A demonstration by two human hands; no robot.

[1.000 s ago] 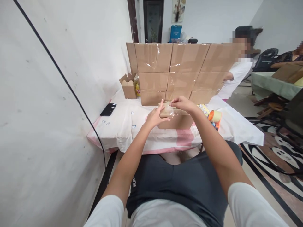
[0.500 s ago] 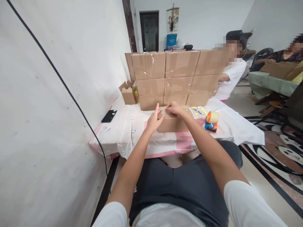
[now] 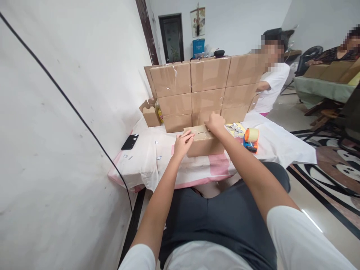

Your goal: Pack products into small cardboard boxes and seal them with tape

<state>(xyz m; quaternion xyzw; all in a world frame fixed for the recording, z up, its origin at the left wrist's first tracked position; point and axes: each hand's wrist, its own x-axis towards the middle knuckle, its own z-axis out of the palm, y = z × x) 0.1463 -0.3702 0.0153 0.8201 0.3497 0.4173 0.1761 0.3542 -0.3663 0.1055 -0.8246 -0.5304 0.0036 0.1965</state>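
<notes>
A small closed cardboard box (image 3: pixel 205 147) lies on the cloth-covered table in front of me, with shiny clear tape along its top seam. On its top left corner rests my left hand (image 3: pixel 183 143), fingers laid over the edge and not gripping. My right hand (image 3: pixel 216 123) is above the back right part of the box, fingers curled in a pinch. Whatever is between those fingertips is too small or hidden to make out. Just right of the box lies an orange and blue tape dispenser (image 3: pixel 251 140) with a roll of tape.
Behind the box stands a wall of stacked taped cardboard boxes (image 3: pixel 209 75). An open carton (image 3: pixel 151 115) is at its left, and a black phone (image 3: pixel 130 142) lies near the wall. A yellow printed sheet (image 3: pixel 235 129) lies by the dispenser. Two people are beyond, at right.
My right hand has lifted and shifted right from the middle of the box top. My left hand has lowered its raised fingers onto the box's left corner. The view has tilted slightly.
</notes>
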